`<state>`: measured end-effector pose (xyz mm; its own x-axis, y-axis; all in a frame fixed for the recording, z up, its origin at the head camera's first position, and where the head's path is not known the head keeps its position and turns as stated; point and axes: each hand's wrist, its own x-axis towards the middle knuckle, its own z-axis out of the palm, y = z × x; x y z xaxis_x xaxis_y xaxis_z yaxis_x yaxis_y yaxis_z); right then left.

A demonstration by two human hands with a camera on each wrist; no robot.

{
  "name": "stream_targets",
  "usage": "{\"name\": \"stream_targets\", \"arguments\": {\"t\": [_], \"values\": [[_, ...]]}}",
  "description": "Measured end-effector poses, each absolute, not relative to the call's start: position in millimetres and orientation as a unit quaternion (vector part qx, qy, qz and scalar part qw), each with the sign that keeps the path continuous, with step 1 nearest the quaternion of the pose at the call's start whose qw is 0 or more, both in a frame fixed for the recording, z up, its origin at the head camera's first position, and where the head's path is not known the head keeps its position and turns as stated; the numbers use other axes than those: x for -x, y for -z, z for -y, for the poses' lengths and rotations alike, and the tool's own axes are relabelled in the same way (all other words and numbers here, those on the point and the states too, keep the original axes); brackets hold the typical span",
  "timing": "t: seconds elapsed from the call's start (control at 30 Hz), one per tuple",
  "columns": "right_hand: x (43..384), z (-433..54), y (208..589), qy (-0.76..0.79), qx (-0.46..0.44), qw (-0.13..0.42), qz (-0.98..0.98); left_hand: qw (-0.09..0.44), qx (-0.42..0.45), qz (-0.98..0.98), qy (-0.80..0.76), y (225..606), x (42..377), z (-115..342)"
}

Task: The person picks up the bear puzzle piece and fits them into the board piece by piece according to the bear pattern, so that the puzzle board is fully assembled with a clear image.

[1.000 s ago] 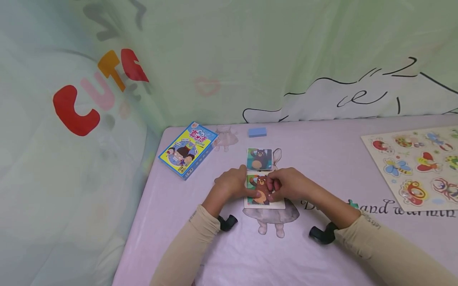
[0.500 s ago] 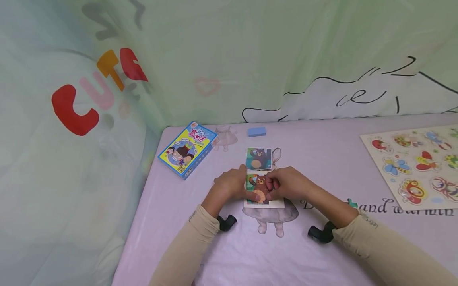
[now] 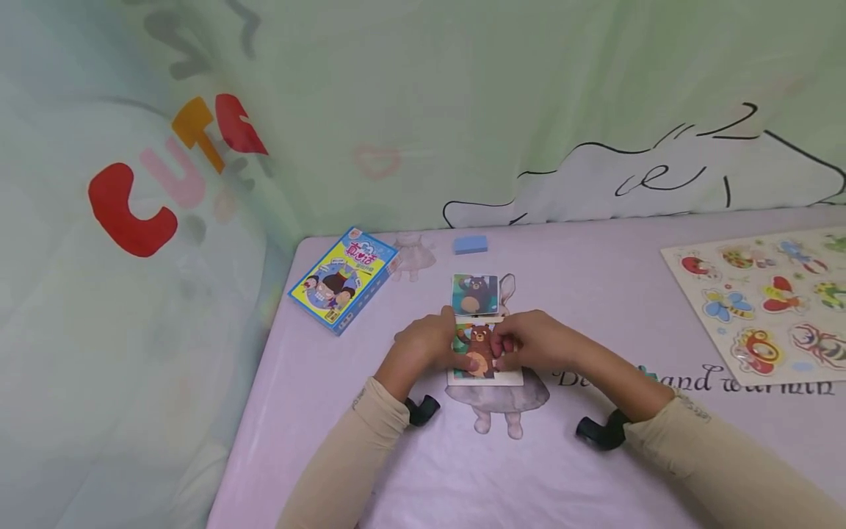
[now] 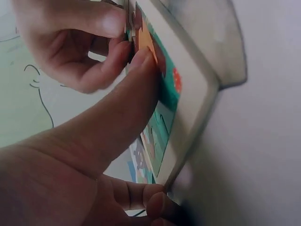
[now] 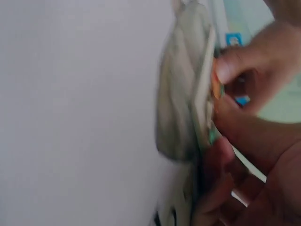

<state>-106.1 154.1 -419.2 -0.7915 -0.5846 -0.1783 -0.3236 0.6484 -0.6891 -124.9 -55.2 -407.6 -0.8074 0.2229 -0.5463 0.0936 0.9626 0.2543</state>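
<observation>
A small bear jigsaw puzzle [image 3: 479, 349] in a cream tray [image 3: 509, 378] lies between both hands. My left hand [image 3: 426, 344] grips its left side, thumb down on the bear's orange belly and fingers at the tray's edge. On the right, my right hand [image 3: 538, 339] has thumb and forefinger pinched together at a puzzle piece [image 4: 130, 29] over the picture's right part; the fingers hide much of that piece. Just beyond the tray lies a bear picture card [image 3: 475, 294] in the same design, with duller colours.
A blue and yellow game box [image 3: 344, 281] lies at the back left. Near the wall sits a blue block [image 3: 470, 245]. An insect puzzle board [image 3: 760, 305] is at the right. Beside the right forearm, a small teal piece [image 3: 646, 373] is partly covered.
Both hands stay at the bear puzzle in nearly the same pose. The head view has shifted slightly.
</observation>
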Motion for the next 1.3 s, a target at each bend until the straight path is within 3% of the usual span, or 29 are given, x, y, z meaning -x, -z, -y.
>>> {"name": "stream_targets", "arguments": {"t": [0.17,0.63,1.3], "values": [[103.5,-173.0,413.3,0.339,0.252,0.212,-0.881,0.301,-0.087,-0.944,-0.104,410.2,123.8,57.2],[82.5,-245.4,395.6,0.283,0.194,0.172,-0.923,0.292,-0.093,-0.945,-0.110,409.7,122.4,58.6],[69.6,-312.3,409.5,0.203,0.148,0.193,-0.948,0.291,-0.085,-0.947,-0.103,410.7,122.0,56.6]]}}
